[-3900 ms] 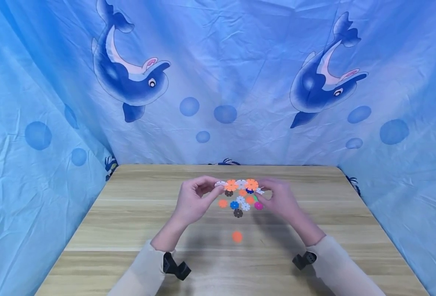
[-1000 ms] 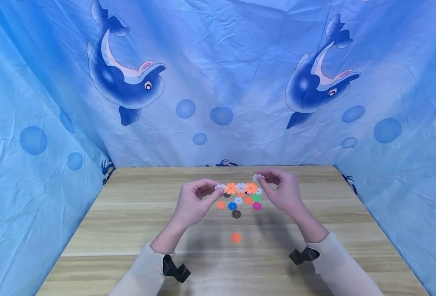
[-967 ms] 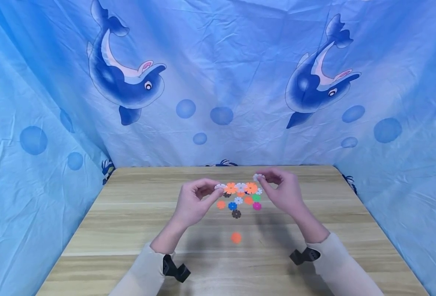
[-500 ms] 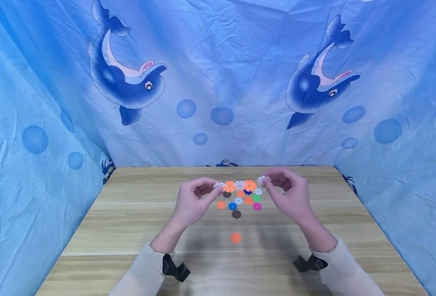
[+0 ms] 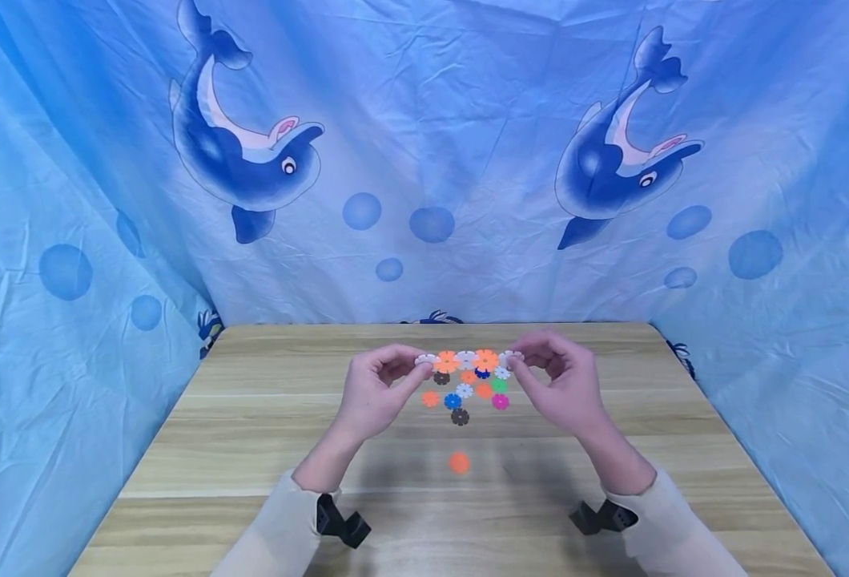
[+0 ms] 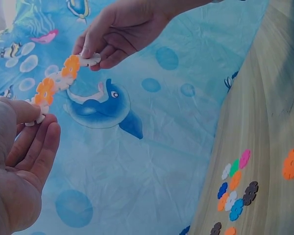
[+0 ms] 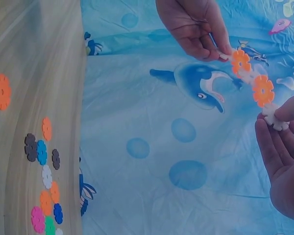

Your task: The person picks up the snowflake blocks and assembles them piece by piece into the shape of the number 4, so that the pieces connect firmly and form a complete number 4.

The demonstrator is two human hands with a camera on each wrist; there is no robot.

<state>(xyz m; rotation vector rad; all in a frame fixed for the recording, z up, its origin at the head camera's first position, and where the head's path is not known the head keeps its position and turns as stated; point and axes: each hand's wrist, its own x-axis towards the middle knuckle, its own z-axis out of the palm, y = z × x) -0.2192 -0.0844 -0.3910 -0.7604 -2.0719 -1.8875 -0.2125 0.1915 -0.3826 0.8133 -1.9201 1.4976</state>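
Both hands hold up a row of notched plastic snowflake discs above the table. My left hand (image 5: 381, 389) pinches the white disc (image 5: 425, 361) at the row's left end between thumb and fingers. From there run an orange disc (image 5: 447, 362), a white disc (image 5: 466, 360) and another orange disc (image 5: 485, 361), linked edge to edge. At the right end, my right hand (image 5: 565, 385) pinches a white snowflake disc (image 7: 275, 119) against that orange one. They touch in the right wrist view; how deeply the notches fit cannot be told.
Below the row, loose discs lie on the wooden table (image 5: 251, 433), among them blue (image 5: 452, 401), brown (image 5: 460, 417), green (image 5: 499, 386) and pink (image 5: 500, 401). One orange disc (image 5: 459, 462) lies apart, nearer the front. A blue dolphin-print curtain (image 5: 468, 160) surrounds the table.
One loose white disc has gone from the group, and my right hand now holds a white disc. It has brought this disc to the row's right end. My left hand has barely moved.
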